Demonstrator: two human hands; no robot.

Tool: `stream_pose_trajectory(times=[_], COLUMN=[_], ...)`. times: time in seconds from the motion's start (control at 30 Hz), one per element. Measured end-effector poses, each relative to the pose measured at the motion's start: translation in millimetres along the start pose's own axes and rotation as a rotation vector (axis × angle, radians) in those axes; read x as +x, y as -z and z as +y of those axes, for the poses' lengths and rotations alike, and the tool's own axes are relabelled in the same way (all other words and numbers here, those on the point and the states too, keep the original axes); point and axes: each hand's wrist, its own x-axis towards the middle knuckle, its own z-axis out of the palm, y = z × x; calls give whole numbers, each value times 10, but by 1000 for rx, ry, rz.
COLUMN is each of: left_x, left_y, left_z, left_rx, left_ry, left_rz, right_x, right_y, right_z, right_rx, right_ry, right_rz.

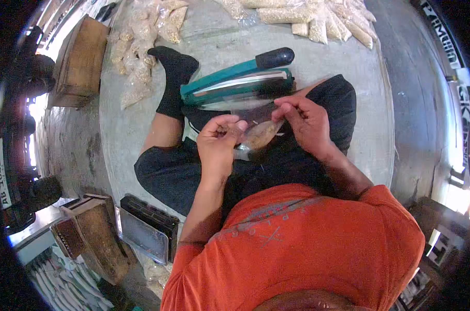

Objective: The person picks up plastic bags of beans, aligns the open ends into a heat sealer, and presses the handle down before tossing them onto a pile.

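Observation:
A small clear plastic bag [262, 135] with pale tan contents hangs over my lap between both hands. My left hand [218, 141] is closed, thumb and fingers pinching the bag's left side. At the bag's upper right, the fingers of my right hand [306, 124] are pinched together on its edge. Just beyond my hands, between my crossed legs, lies a teal heat sealer [235, 85] with a black grip on its raised arm. The exact contents of the bag are too small to make out.
Filled clear bags [318, 18] of pale pieces lie at the far right of the pale mat [222, 39], with more bags [139, 57] at the far left. A dark case with a clear lid [144, 233] stands by my left elbow. Wooden boxes [84, 57] line the left.

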Motion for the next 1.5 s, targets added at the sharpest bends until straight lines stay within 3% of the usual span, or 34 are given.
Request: stream_pose_trajectory(times=[0.13, 0.2, 0.27, 0.3, 0.47, 0.63, 0.8, 0.93, 1.0, 1.07, 1.13, 1.2, 1.27, 1.3, 1.37, 1.5], left_x=[38, 35, 67, 77, 138, 218, 377, 442, 498, 566, 669, 801, 914, 966, 1045, 1193], left_y=[89, 69, 89, 99, 100, 107, -14, -31, -38, -59, -76, -69, 9, 43, 25, -2], left_z=[-85, -43, -42, -42, -36, -78, -217, -408, -480, -498, -560, -722, -829, -877, -867, -902], left_rx=[-11, 52, 56, 64, 29, 144, -267, -168, -207, -189, -171, -173, -204, -236, -228, -159], left_ry=[34, -38, -81, -119, -79, -109, -134, -137, -45, 5, 56, -16, 81, 177, 191, 165], left_rz=[-63, -24, -17, -10, 2, -14, -45, -70, 8, 61, 112, 210, 196, 182, 195, 198], right_x=[-20, -25, -3, 11, 90, 203, 316, 398, 450, 526, 612, 708, 811, 886, 1004, 1091], right_y=[-41, -39, 0, -3, -80, -94, -101, -133, -144, -144, -195, -258, -297, -288, -301, -403], right_z=[165, 207, 219, 198, 161, 239, 253, 315, 344, 441, 664, 815, 922, 1092, 1372, 1201], right_rx=[-9, 32, -313, -315, 6, 39, -31, 43, 81, -181, -115, -49, -50, -49, -205, 145], right_ry=[-3, -6, 70, 72, -50, -83, -121, -163, -173, -204, -209, -217, -377, -382, -273, -494], right_rz=[66, 100, -87, -87, 48, 76, 94, 134, 145, 151, 165, 179, 159, 159, 106, 187])
